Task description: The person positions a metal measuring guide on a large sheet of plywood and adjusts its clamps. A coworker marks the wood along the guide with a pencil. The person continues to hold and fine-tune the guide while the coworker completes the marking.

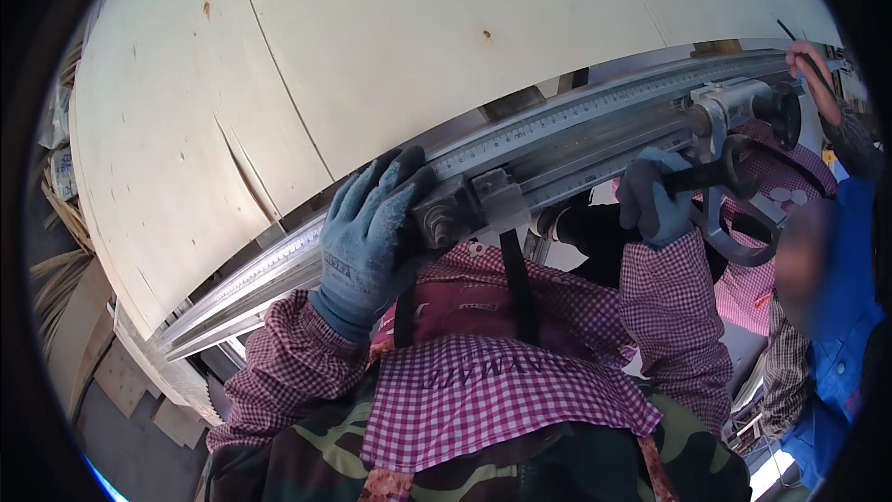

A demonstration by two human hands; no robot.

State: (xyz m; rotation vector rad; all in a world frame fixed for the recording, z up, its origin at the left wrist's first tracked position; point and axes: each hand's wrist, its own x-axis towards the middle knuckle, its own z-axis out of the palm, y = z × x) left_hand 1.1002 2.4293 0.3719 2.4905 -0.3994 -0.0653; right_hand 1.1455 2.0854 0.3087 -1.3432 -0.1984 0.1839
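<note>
My left hand [362, 232], in a blue glove with dark fingertips, lies over a long metal rail with ruler scales [548, 121]. Its fingers are stretched toward the edge of a large plywood sheet [409, 28]. Against that hand's right side sits a dark metal stop block [448, 216] with a bolt, next to a clear plastic piece [500, 197]; my thumb is hidden there. My right hand [655, 197], gloved alike, is closed round a black handle [701, 177]. This handle belongs to a metal clamp assembly [729, 112] at the rail's right part.
At the right stands a co-worker in blue [841, 316], close to the clamp. Another person's bare hand [813, 74] holds a thin dark stick at the far right. Wood strips and offcuts [121, 376] lie on the floor at the left.
</note>
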